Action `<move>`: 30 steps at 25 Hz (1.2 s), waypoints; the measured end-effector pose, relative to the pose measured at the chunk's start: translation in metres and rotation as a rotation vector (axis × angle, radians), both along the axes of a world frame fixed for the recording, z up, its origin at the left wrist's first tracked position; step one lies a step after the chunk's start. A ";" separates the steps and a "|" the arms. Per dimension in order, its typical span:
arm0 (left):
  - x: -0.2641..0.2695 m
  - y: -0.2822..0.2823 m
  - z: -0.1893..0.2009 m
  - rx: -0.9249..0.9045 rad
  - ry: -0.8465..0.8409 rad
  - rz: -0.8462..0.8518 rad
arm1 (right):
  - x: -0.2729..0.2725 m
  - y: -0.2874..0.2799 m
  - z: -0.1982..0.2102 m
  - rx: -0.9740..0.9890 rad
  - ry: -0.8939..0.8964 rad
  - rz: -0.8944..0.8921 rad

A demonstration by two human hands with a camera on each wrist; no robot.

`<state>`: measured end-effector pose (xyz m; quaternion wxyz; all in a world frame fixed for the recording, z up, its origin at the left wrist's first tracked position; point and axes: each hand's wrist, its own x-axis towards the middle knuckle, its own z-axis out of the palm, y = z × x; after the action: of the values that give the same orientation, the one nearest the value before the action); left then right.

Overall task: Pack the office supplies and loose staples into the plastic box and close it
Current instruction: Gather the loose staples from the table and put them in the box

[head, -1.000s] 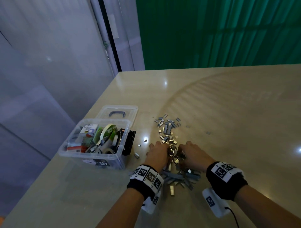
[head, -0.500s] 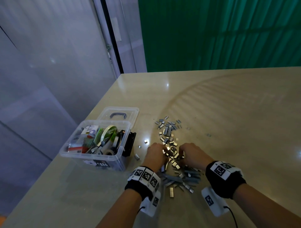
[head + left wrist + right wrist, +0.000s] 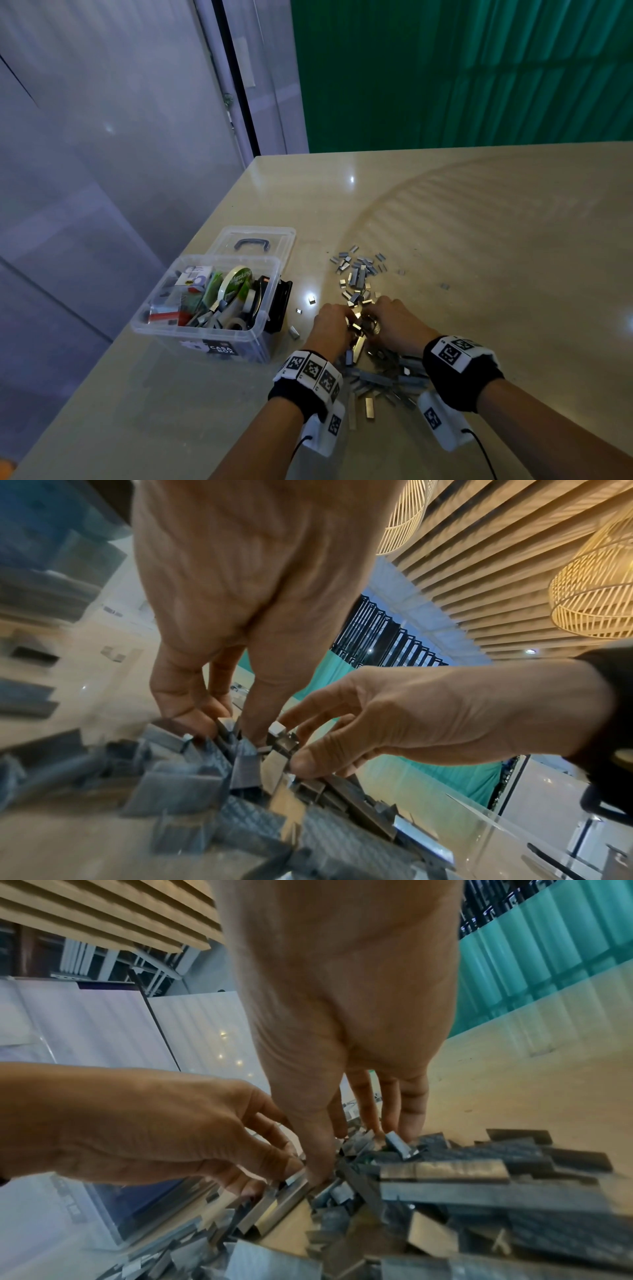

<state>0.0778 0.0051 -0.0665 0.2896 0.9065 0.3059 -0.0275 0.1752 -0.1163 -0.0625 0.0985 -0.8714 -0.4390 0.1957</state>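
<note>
A heap of loose grey staple strips (image 3: 380,378) lies on the beige table, with a smaller scatter (image 3: 358,274) farther out. My left hand (image 3: 334,323) and right hand (image 3: 388,317) meet over the heap, fingers curled down into it. In the left wrist view the left hand (image 3: 205,712) presses its fingertips among the staples (image 3: 192,791) while the right hand (image 3: 342,739) pinches a few strips. The right wrist view shows the right hand (image 3: 342,1123) and left hand (image 3: 222,1145) digging into the staples (image 3: 479,1177). The clear plastic box (image 3: 191,334) stands open to the left, holding masking tape (image 3: 234,284) and other supplies.
The box's clear lid (image 3: 255,241) with a dark handle lies flat behind the box. A black object (image 3: 281,305) leans on the box's right side. A few single staples (image 3: 311,300) lie between box and hands. The table's left edge (image 3: 144,346) runs just past the box.
Both hands have drawn closer together over the heap, raking staples from the far scatter toward me. The box and lid have not moved.
</note>
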 end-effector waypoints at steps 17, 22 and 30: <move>0.001 0.010 -0.008 0.070 0.043 -0.085 | -0.015 0.011 0.008 0.104 0.134 -0.224; 0.000 0.016 -0.009 0.002 0.019 -0.087 | -0.022 0.013 0.013 0.106 0.090 -0.218; -0.008 0.034 -0.009 -0.250 -0.119 -0.044 | -0.021 0.002 0.013 0.218 0.110 -0.230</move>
<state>0.0699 0.0391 -0.0751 0.4173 0.8698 0.2625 -0.0181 0.1542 -0.1142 -0.0494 0.2382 -0.8880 -0.3490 0.1817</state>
